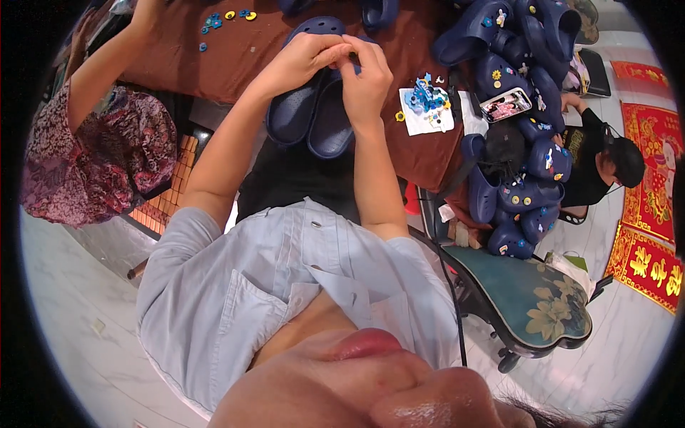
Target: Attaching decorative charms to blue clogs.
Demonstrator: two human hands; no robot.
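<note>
Hands [303, 60] over navy clogs [289, 118], brown cloth [171, 64], marbled floor [71, 299], red posters [649, 167]

Looks to me like a small workshop: matching navy clogs [531, 196] piled along right edge of brown-clothed table [239, 68], loose charms [428, 100] near them, another person [107, 146] alongside.

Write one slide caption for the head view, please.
Left hand and right hand meet over navy clogs near colourful shoe charms.
</note>
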